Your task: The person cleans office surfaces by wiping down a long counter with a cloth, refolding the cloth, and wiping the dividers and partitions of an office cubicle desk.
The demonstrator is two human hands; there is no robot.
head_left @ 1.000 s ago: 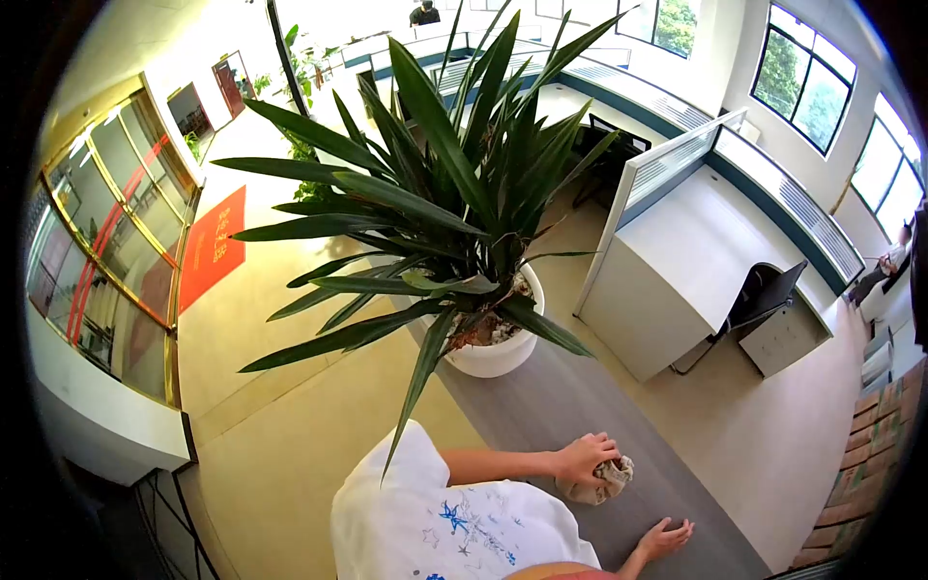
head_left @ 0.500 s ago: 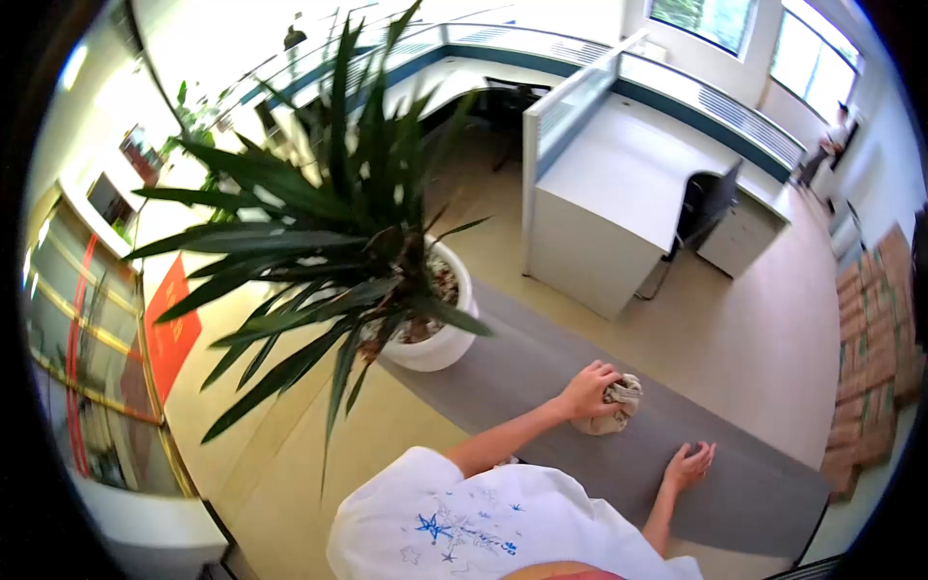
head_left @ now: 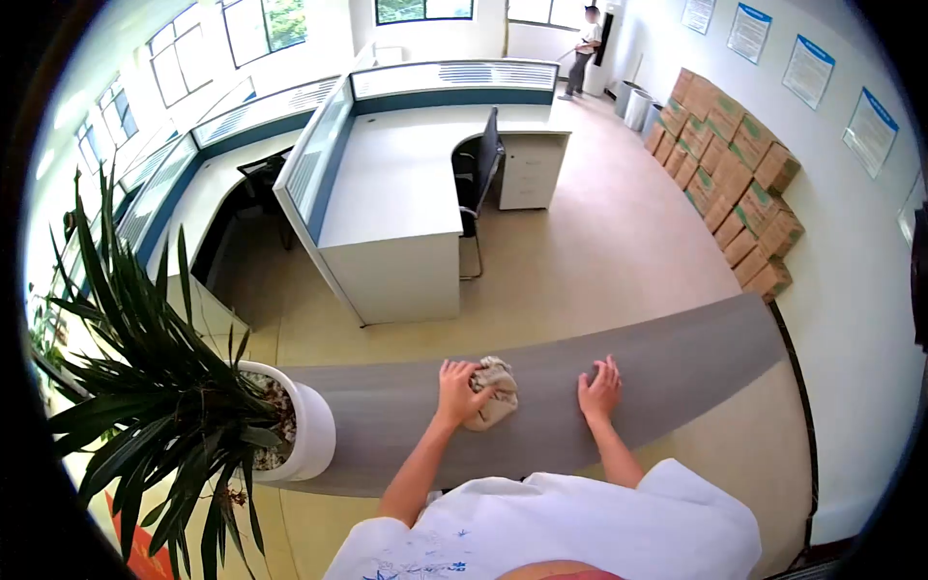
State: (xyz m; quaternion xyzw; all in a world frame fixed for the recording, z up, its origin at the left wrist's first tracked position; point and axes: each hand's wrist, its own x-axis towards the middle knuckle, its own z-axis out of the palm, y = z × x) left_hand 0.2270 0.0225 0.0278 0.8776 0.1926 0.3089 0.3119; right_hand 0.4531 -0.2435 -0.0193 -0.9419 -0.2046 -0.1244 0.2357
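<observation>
On the long grey counter, a crumpled beige cloth bag [head_left: 499, 410] stands with its gathered top upward. My left hand [head_left: 458, 391] is wrapped round the bag's left side, near the top. To the right, my right hand [head_left: 601, 387] rests on the grey counter [head_left: 677, 367], fingers curled a little and apart, with nothing seen in it. A gap of bare counter lies between the bag and my right hand.
A white pot [head_left: 314, 435] with a long-leaved plant [head_left: 145, 396] stands at the counter's left. Beyond are a white desk [head_left: 396, 184], a black chair [head_left: 478, 174] and stacked cartons [head_left: 735, 184]. A person [head_left: 582, 53] stands far back.
The view has swung to the right, so the plant now sits at the left and the cartons show fully. My left hand stays on the bag, and my right hand remains at the counter.
</observation>
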